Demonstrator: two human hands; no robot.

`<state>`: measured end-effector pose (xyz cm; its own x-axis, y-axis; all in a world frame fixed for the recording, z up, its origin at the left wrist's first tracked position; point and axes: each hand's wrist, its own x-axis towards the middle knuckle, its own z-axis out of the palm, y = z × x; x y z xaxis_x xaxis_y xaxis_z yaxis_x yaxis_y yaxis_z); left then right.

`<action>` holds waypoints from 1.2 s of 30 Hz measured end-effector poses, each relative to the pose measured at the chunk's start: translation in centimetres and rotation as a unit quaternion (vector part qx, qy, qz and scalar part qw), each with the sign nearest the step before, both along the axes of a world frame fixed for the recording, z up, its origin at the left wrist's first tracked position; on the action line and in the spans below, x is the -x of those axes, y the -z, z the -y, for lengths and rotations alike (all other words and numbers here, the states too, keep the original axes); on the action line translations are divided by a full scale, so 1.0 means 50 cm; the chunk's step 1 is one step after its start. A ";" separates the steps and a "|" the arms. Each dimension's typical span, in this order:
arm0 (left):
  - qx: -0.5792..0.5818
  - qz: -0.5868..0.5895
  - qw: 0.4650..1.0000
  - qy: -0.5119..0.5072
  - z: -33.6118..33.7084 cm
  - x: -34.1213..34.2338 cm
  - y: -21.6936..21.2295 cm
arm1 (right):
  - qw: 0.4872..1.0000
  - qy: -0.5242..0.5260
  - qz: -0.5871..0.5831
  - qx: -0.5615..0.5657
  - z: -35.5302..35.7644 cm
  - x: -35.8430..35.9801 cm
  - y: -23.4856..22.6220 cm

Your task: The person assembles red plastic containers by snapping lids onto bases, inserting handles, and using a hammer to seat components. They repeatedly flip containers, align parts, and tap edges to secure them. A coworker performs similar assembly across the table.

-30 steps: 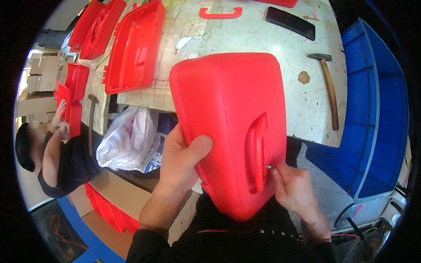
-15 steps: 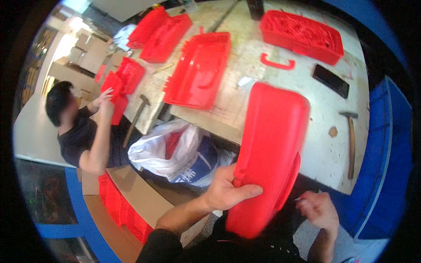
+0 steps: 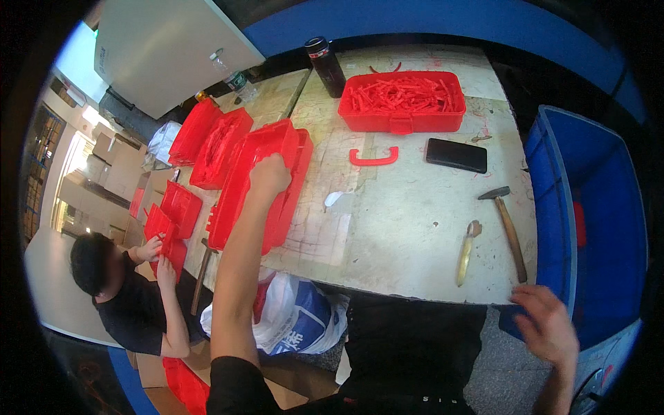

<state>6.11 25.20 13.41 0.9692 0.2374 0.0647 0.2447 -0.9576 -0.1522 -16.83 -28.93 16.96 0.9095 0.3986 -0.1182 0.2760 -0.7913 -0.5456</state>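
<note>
My left hand (image 3: 270,176) reaches across to the left side of the table, its fingers closed on a red plastic box half (image 3: 234,187). That piece lies tilted over another red box half (image 3: 296,190), overlapping it. The fingertips are hidden behind the knuckles. My right hand (image 3: 546,325) hangs just off the table's front right corner, empty, with its fingers apart. Nearest to it are a hammer (image 3: 512,238) with a wooden handle and a slim yellowish knife-like tool (image 3: 465,259), both lying on the tabletop.
A red box (image 3: 401,123) full of red strips stands at the back beside a dark bottle (image 3: 326,68). A red handle (image 3: 374,158) and black phone (image 3: 456,155) lie nearer. A blue bin (image 3: 602,207) stands right. At left, a person (image 3: 138,304) handles red boxes.
My left hand has carried the red box half from in front of me to the far left. The slim tool now lies on the table, and my right hand has moved right, its fingers loosened.
</note>
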 end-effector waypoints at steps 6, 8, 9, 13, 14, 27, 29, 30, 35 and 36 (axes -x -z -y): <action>-0.042 0.001 0.998 0.040 -0.088 -0.056 0.143 | 0.975 0.209 -0.065 0.030 0.185 -0.141 -0.064; -0.029 0.011 0.996 0.081 -0.110 -0.062 0.169 | 0.975 0.223 -0.007 -0.010 0.274 -0.222 -0.013; 0.016 0.011 0.997 0.071 -0.120 -0.066 0.174 | 0.964 0.262 -0.008 0.055 0.327 -0.260 0.024; 0.123 0.001 0.989 0.083 -0.139 -0.058 0.160 | 0.906 0.228 -0.001 0.358 0.524 -0.408 0.287; 0.047 0.015 0.998 0.048 -0.139 -0.045 0.156 | 0.885 0.178 -0.067 0.426 0.549 -0.445 0.362; 0.380 -0.061 0.919 0.086 0.253 0.330 0.171 | 0.900 0.033 0.027 0.433 0.523 -0.438 0.759; 0.410 -0.107 0.899 0.108 0.318 0.346 0.173 | 0.904 -0.010 0.018 0.426 0.532 -0.480 0.806; 0.378 -0.139 0.903 0.152 0.344 0.346 0.169 | 0.894 -0.015 0.074 0.442 0.527 -0.486 0.822; 0.487 -0.152 0.845 0.161 0.429 0.348 0.145 | 0.918 -0.022 -0.034 0.394 0.524 -0.414 0.678; 0.521 -0.148 0.826 0.157 0.437 0.351 0.146 | 0.927 -0.002 -0.094 0.364 0.530 -0.389 0.607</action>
<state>-11.42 3.35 6.10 0.9302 -0.2511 -0.2677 0.0597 -0.6162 0.7853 2.64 -55.44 -13.41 0.8439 0.1549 -0.5136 0.2343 -0.9677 0.0930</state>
